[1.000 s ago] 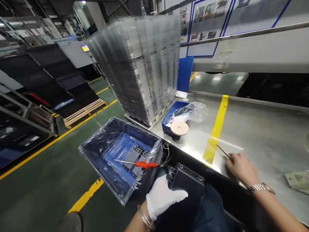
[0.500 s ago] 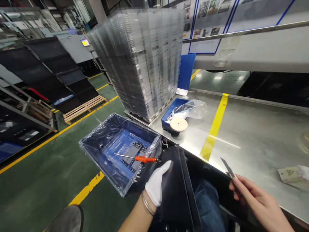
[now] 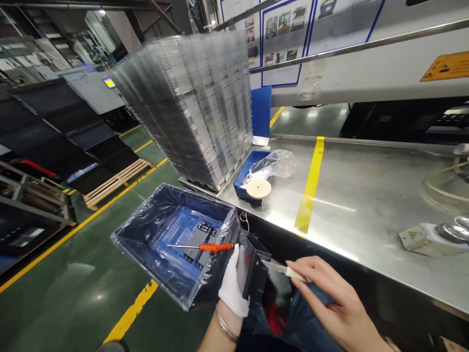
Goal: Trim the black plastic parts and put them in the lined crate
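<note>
Landmark: lined bin [image 3: 157, 215]. Working outward from the camera.

Right hand [image 3: 326, 288], bare, to the right of the bin: thumb and forefinger pinched on the pale handle of a knife [image 3: 274, 267]; remaining fingers loosely extended. Blade points toward the bin, tip at the edge of a black part [image 3: 252, 274]. Contact or slight gap: cannot tell.

Left hand [image 3: 234, 288], white-gloved, just right of the bin's near corner: fingers closed around the black part's bin-side edge, part tilted. Far fingertips hidden.

Risk 1: blade skids off the edge and runs bin-ward into the glove; cause, blade aimed at the holding hand. Thin fabric would probably stop little.
Risk 2: knife twists and scores the part; cause, two-digit pinch.
Risk 3: part rocks under pressure; cause, support seen from one side only.

Screwdriver [image 3: 216, 248]: lies across the bin's right side, handle by the glove. A bump could drop it onto the dark pieces [image 3: 196, 249] inside the bin, marking them.
</note>
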### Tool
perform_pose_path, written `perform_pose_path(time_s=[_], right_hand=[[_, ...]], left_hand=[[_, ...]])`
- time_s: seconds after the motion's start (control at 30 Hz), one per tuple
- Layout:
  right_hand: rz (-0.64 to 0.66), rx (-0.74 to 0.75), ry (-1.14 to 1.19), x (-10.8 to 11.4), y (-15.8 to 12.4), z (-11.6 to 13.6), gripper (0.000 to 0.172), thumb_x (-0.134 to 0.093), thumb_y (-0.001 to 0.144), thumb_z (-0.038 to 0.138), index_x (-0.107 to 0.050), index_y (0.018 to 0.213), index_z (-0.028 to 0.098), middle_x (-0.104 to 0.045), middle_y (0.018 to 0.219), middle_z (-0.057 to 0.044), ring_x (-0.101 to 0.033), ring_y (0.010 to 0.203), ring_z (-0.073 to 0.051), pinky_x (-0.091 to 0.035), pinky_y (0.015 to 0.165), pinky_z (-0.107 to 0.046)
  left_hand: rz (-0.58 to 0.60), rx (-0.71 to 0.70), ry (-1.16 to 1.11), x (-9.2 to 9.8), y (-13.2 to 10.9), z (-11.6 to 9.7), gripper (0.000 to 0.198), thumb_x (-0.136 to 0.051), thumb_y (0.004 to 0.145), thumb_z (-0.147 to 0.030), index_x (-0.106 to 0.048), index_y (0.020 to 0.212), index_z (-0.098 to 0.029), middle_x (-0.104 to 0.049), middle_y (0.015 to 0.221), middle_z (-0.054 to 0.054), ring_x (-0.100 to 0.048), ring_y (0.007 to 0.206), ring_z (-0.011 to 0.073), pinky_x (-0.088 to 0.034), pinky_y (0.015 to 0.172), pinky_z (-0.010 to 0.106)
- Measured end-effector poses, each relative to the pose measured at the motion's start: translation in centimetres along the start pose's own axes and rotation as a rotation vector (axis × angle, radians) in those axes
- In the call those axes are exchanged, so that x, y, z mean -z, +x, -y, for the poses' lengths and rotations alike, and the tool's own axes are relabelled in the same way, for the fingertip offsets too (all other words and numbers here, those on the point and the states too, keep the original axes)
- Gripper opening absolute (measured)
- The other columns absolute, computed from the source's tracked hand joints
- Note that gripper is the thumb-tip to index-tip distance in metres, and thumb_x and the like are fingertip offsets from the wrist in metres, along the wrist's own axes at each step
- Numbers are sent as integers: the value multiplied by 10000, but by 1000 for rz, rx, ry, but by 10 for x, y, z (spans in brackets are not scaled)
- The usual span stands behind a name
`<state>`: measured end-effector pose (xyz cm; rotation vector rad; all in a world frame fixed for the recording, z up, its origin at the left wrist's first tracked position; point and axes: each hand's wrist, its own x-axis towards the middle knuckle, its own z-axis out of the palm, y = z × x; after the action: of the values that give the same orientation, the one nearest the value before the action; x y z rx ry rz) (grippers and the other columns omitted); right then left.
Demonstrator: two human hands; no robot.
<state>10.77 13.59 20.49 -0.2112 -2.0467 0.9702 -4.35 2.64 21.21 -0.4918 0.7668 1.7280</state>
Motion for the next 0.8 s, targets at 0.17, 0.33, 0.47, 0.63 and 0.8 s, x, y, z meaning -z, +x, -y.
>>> perform_pose_path(time_s=[0.17, 0.33, 0.47, 0.63, 0.8], right_hand=[[31, 28, 3, -6, -1, -1, 281, -583, 986, 126, -701, 1213, 242, -707, 907, -57, -708, 835, -155, -607, 719, -227], [-128, -32, -129, 11, -6, -10, 196, -615, 985, 183, -728, 1134, 241, -751, 926, -51, -743, 820, -142, -602, 763, -178], [-109, -71, -154, 28, -9, -4, 155, -617, 1006, 284, -757, 1070, 265, -807, 944, -32, -783, 788, -153, -610, 762, -154], [324, -150, 70, 22, -11, 17, 271, -545, 1045, 341, -769, 917, 258, -801, 813, -8, -771, 694, -152, -598, 641, -157], [526, -280, 149, 16, -12, 21, 377, -537, 1039, 445, -742, 791, 249, -741, 681, 5, -711, 603, -139, -572, 622, -193]], left_hand=[[155, 103, -33, 17, 12, -1, 652, -352, 1061, -514, -815, 776, -156, -784, 778, 92, -758, 826, 206, -562, 930, 297], [269, -3, -21, 36, 22, -17, 557, -436, 1032, -546, -829, 967, -157, -811, 954, 69, -734, 1066, 229, -480, 1089, 300], [505, -199, -16, 50, 21, -27, 321, -582, 1011, -371, -804, 1079, -150, -777, 1172, 19, -712, 1123, 129, -399, 1108, 149], [570, -75, -16, 59, 21, -28, 350, -684, 932, -478, -788, 1153, -227, -765, 1184, 2, -704, 1169, 216, -363, 1212, 313], [574, -159, -55, 62, 23, -31, 288, -689, 943, -401, -792, 1134, -211, -766, 1155, -2, -740, 1081, 208, -369, 1212, 320]])
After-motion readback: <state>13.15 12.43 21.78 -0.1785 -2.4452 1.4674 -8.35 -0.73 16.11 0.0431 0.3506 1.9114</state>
